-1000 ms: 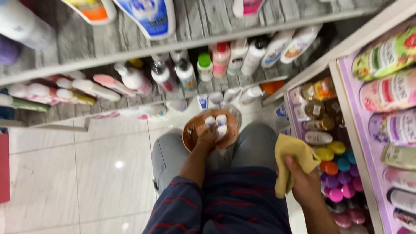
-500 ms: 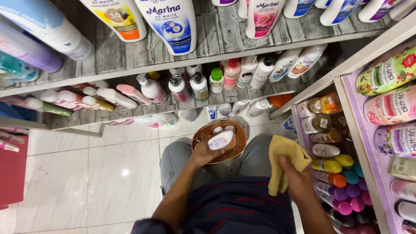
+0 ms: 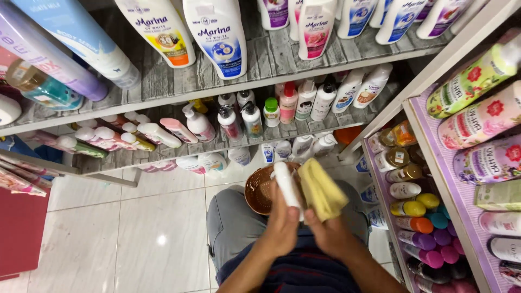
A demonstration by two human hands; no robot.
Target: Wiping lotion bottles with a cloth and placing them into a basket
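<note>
Overhead, two tiers of grey wood-grain shelf (image 3: 271,54) carry rows of lotion bottles: large white ones on the upper tier, smaller pump and cap bottles on the lower tier (image 3: 282,133). At the right a purple-lined rack (image 3: 434,163) holds lying bottles and round coloured caps, its edge close beside the person's right forearm. White floor tiles (image 3: 119,233) lie open to the left, and that side offers the only free room. A brown round basket (image 3: 259,190) sits on the person's lap, just ahead of the hands and partly hidden by them. The left hand (image 3: 282,228) is wrapped around the lower end of a small white bottle (image 3: 286,184), whose long axis points up and away from the body, tilted slightly left, with the cap end over the basket rim. The right hand (image 3: 325,233) is closed on a yellow cloth (image 3: 321,190), which lies against the bottle's right side. Both hands meet at the body's midline, touching or nearly so; the left alone carries the bottle, and the cloth is in contact with it along most of its visible length.
</note>
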